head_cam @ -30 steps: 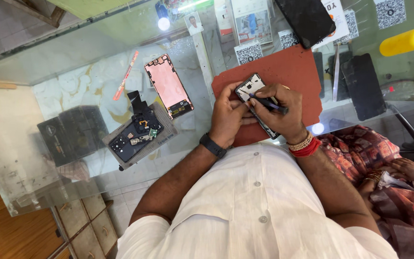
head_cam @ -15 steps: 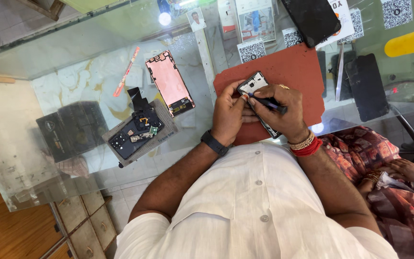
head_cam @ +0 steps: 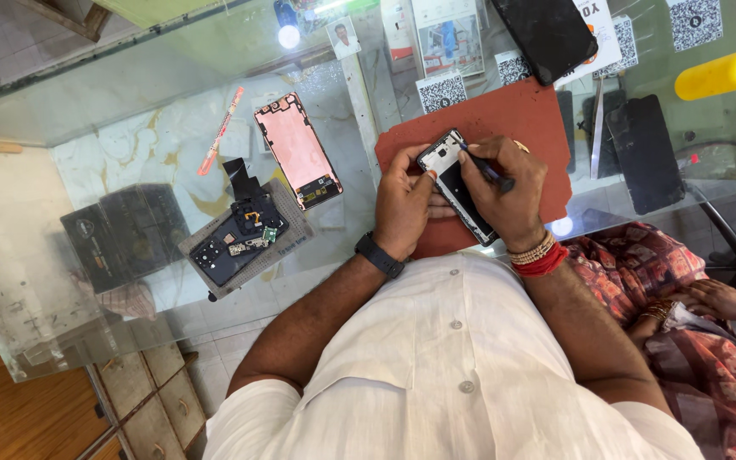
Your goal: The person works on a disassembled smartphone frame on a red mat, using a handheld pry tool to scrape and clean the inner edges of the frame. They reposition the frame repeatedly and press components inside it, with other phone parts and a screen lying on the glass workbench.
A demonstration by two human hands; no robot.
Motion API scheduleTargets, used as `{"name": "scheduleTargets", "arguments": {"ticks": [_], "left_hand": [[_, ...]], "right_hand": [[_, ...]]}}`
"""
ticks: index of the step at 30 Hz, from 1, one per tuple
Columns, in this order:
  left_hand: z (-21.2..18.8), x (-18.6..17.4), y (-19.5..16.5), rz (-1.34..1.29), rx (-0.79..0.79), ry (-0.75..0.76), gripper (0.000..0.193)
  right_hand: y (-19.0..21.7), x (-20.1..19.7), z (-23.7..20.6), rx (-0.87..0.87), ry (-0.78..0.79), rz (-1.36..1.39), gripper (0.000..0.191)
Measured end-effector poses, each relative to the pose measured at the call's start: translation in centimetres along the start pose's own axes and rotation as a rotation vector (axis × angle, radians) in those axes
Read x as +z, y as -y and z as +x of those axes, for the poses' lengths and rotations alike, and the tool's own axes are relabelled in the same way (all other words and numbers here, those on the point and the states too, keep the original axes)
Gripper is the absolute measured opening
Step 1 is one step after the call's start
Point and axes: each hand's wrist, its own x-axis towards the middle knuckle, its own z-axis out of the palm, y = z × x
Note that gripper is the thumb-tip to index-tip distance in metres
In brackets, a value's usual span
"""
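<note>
An opened phone frame lies on a red mat on the glass counter. My left hand grips the frame's left side, a black watch on its wrist. My right hand, with red and beaded bangles at the wrist, holds a dark thin tool whose tip touches the upper end of the frame.
A pink-backed phone panel and an orange-red tool lie to the left. A grey pad carries a dark phone body with small parts. A black phone, a dark screen panel and a yellow handle are on the right. Another person sits at the lower right.
The hands and the phone frame stay in place on the red mat. The tool tip has shifted slightly along the frame's top end.
</note>
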Motion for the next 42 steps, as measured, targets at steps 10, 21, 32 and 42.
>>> {"name": "scheduleTargets", "arguments": {"ticks": [10,21,32,42], "left_hand": [[-0.1,0.1,-0.1,0.022,0.019,0.009,0.036],[-0.4,0.3,-0.3,-0.001,0.069,-0.012,0.022],[0.1,0.4,-0.5,0.064,0.048,-0.041,0.013],[0.2,0.4,-0.4,0.081,0.077,-0.054,0.016]], "right_hand": [[0.3,0.0,-0.1,0.059,0.031,0.065,0.012],[-0.2,-0.6,-0.2,-0.035,0.153,0.093,0.016],[-1.1,-0.1,0.4,-0.044,0.079,0.005,0.015],[0.3,0.3,0.8,-0.098,0.056,-0.112,0.016]]}}
